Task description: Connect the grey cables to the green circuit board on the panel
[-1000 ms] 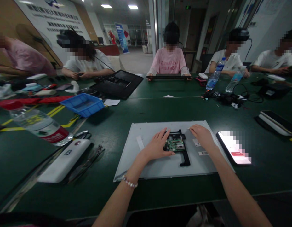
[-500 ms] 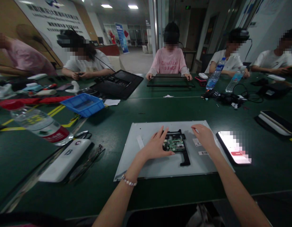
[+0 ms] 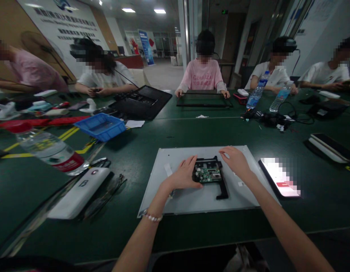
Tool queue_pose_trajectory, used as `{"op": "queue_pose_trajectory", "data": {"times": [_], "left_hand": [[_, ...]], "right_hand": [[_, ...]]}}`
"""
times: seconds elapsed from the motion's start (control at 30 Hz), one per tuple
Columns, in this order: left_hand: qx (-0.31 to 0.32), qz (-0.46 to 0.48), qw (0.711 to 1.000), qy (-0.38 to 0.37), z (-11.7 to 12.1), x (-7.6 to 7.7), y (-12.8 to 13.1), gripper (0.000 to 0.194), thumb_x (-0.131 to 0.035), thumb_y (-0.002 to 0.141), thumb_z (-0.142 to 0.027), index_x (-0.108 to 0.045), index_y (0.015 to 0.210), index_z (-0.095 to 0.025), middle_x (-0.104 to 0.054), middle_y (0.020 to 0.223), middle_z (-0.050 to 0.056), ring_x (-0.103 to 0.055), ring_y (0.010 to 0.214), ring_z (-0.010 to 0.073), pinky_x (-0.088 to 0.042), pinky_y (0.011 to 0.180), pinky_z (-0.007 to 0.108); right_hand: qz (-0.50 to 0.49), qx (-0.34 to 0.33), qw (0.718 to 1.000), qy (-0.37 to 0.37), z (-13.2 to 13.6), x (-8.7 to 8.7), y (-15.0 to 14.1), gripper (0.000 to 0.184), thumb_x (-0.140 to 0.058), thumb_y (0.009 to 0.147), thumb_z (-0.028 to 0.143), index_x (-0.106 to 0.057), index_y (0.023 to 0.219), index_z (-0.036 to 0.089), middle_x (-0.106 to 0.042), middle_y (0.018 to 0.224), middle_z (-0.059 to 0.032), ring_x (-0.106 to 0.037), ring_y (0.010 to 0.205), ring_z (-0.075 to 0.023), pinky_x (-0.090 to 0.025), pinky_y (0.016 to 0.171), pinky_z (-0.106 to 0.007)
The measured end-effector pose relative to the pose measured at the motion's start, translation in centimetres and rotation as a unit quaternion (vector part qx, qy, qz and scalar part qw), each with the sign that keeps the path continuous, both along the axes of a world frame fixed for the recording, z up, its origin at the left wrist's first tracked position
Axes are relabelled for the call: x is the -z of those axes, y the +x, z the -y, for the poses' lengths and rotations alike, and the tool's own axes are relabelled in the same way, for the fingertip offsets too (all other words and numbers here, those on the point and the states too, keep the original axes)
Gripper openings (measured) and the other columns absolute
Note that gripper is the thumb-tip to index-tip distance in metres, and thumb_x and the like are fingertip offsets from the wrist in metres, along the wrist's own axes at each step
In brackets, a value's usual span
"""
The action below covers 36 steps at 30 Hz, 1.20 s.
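Note:
A green circuit board (image 3: 207,175) sits in a black plastic bracket (image 3: 223,189), on top of a pale flat panel (image 3: 188,202). Along the board's left edge lies my left hand (image 3: 182,175), thumb and fingers spread apart; whether it presses on the board I cannot tell. My right hand (image 3: 235,162) hovers by the bracket's upper right corner. Its thumb and fingertips are pinched together, and anything between them is too small to make out. Part of the board's left side is hidden behind my left fingers.
Right of the panel lies a lit phone (image 3: 279,177). To the left are a white power bank (image 3: 80,192), glasses (image 3: 107,198), a water bottle (image 3: 54,151) and a blue tray (image 3: 102,128). Across the table a person holds a black frame (image 3: 204,105); several others sit there.
My right hand has moved left, closer to the bracket's upper right corner. My left hand has shifted slightly left, uncovering a little more of the board. The board and panel look unmoved.

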<state>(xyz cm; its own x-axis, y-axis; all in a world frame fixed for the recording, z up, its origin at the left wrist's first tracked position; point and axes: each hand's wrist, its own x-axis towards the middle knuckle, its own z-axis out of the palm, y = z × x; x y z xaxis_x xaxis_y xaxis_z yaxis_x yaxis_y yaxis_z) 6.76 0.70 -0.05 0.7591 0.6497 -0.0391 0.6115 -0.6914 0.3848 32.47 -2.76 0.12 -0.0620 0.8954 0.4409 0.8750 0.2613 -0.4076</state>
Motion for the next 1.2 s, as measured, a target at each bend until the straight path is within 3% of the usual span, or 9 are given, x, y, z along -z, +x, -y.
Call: {"op": "queue_pose_trajectory", "data": {"times": [0.17, 0.43, 1.2], "left_hand": [[-0.008, 0.005, 1.0, -0.011, 0.1, -0.3, 0.2, 0.119, -0.067, 0.058, -0.061, -0.004, 0.145, -0.01, -0.019, 0.148, 0.019, -0.018, 0.135, 0.0344, -0.016, 0.11, 0.048], [0.004, 0.018, 1.0, 0.002, -0.2, 0.5, 0.0, 0.118, -0.066, 0.058, -0.062, -0.003, 0.145, -0.013, -0.02, 0.148, 0.018, -0.018, 0.135, 0.0347, -0.015, 0.11, 0.049], [0.008, 0.02, 1.0, -0.004, -0.4, 1.0, -0.1, 0.12, -0.066, 0.059, -0.063, -0.001, 0.146, -0.013, -0.017, 0.149, 0.018, -0.017, 0.137, 0.0339, -0.012, 0.111, 0.05]], "right_hand": [[0.015, -0.027, 0.999, -0.01, -1.1, -0.5, -2.4, 0.019, -0.049, 0.088, 0.018, -0.066, 0.096, 0.019, -0.065, 0.098, -0.0052, -0.057, 0.093, -0.0181, -0.043, 0.085, -0.029], [0.047, -0.042, 0.996, -0.06, -2.4, 0.5, -5.6, 0.02, -0.048, 0.089, 0.019, -0.066, 0.098, 0.02, -0.064, 0.099, -0.0052, -0.056, 0.095, -0.0169, -0.041, 0.085, -0.027], [0.098, -0.051, 0.987, -0.112, -2.6, 0.9, -6.2, 0.031, -0.04, 0.091, 0.016, -0.064, 0.11, 0.022, -0.066, 0.105, -0.0063, -0.058, 0.098, -0.0174, -0.042, 0.086, -0.025]]}}
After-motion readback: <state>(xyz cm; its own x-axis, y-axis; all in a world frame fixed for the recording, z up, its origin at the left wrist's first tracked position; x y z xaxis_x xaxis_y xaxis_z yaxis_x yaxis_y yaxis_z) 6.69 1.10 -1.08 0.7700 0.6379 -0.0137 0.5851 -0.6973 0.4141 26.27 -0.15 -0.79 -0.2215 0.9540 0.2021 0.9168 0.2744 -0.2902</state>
